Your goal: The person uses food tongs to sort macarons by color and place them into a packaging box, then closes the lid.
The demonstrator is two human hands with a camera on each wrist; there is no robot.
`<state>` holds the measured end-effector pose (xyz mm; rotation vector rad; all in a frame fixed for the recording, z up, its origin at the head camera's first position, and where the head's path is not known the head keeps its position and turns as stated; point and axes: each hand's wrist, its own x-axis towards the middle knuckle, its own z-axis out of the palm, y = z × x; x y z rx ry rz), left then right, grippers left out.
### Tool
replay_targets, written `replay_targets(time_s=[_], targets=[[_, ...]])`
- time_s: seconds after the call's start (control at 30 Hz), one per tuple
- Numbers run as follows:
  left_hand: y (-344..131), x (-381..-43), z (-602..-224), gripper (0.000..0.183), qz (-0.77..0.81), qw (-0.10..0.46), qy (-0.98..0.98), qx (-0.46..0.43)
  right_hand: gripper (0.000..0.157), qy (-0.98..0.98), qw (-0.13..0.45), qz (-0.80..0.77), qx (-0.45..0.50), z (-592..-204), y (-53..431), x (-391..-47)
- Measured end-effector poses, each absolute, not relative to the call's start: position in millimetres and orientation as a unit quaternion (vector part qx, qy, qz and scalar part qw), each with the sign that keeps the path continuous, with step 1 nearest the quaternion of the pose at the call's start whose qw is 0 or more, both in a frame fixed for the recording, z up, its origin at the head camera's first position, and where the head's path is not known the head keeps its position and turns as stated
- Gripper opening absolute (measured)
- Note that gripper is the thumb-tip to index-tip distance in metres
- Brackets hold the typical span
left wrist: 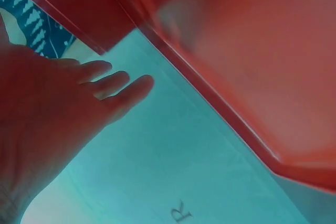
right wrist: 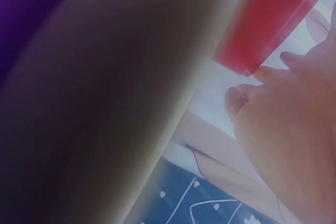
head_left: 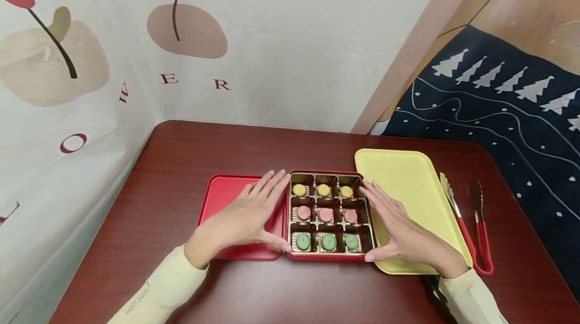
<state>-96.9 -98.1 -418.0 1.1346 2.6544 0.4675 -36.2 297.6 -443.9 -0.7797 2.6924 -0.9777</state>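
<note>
In the head view a red box (head_left: 326, 258) with a divided gold-brown insert stands between both hands. Its compartments hold a back row of yellow sweets (head_left: 323, 190), a middle row of pink sweets (head_left: 325, 214) and a front row of green sweets (head_left: 328, 242). My left hand (head_left: 254, 213) is at the box's left side, fingers straight and thumb spread, above a red lid (head_left: 222, 198). Along the right side lies my right hand (head_left: 401, 228), fingers extended, thumb by the front corner. Whether the fingertips press the box I cannot tell.
A yellow tray (head_left: 399, 168) lies on the dark red table (head_left: 254, 294), partly under the right hand. Red-handled tongs (head_left: 485, 248) rest beside the tray's right edge. A printed cloth (head_left: 290, 62) hangs behind the table.
</note>
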Motion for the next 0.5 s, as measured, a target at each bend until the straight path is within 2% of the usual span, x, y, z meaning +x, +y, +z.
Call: replay_targets(time_s=[0.1,0.33,0.5], targets=[[-114.0,-100.1,-416.5,0.141,0.174,0.091,0.909,0.367,0.142,0.902,0.091,-0.332,-0.261,-445.3,296.3,-37.3],[-155.1,-108.7,-417.3,0.102,0.166,0.046,0.942,0.289,0.139,0.904,0.095,-0.333,-0.253,-442.4,297.6,-35.4],[-171.4,-107.4,-422.9,0.098,0.168,0.061,0.955,0.237,0.138,0.903,0.099,-0.337,-0.247,-443.7,298.5,-33.6]])
